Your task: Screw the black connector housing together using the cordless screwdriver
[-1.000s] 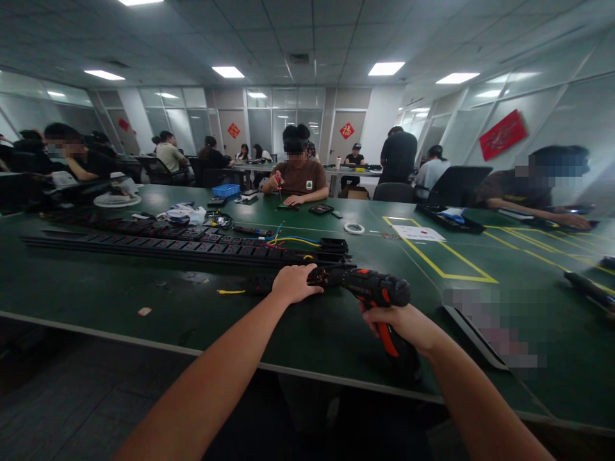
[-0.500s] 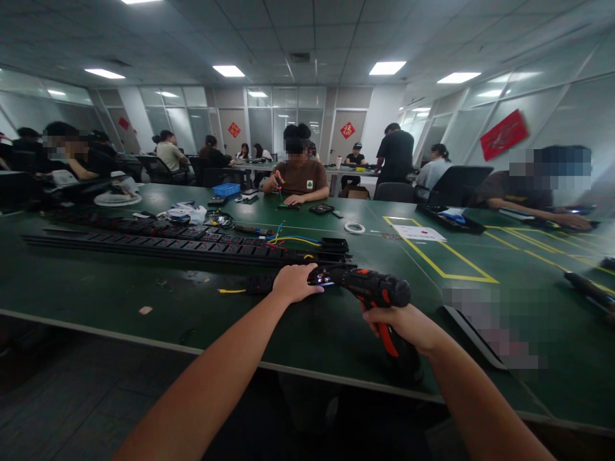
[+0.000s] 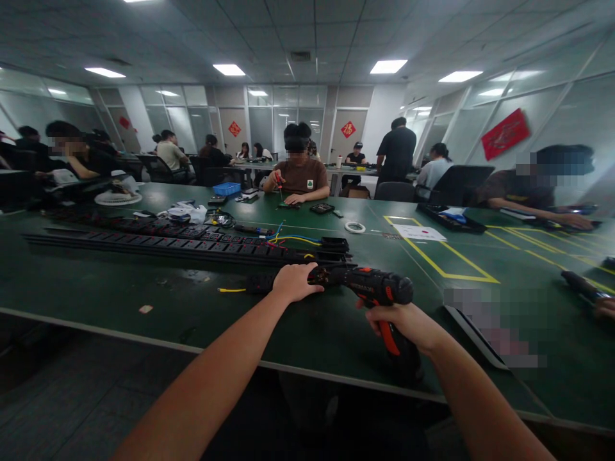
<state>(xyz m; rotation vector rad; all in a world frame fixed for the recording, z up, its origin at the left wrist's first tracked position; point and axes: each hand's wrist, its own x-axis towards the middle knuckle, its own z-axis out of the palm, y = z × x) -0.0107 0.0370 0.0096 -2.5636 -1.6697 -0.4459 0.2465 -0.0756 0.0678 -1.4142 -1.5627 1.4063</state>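
My right hand (image 3: pixel 408 323) is wrapped round the handle of a black and orange cordless drill (image 3: pixel 379 286), its nose pointing left. My left hand (image 3: pixel 296 282) grips a short black socket strip (image 3: pixel 259 283) on the green table, thumb pointing right. The drill's nose meets the strip's right end just beyond my thumb; whether the bit touches a screw is too dark to tell. From the strip's left end sticks out a yellow wire (image 3: pixel 231 291). Part of the strip is hidden under my palm.
Behind my hands lie long black socket strips (image 3: pixel 192 248) with blue and yellow wires (image 3: pixel 293 239). A tape roll (image 3: pixel 354 227) and a paper sheet (image 3: pixel 419 233) are farther right. Opposite, a person (image 3: pixel 302 173) holds a red screwdriver. A blue basket (image 3: pixel 227 189) stands nearby.
The bright light on the strip's end by the drill's nose has gone out. The drill has shifted very slightly right; my left hand stays put. Another person's hand shows at the right edge.
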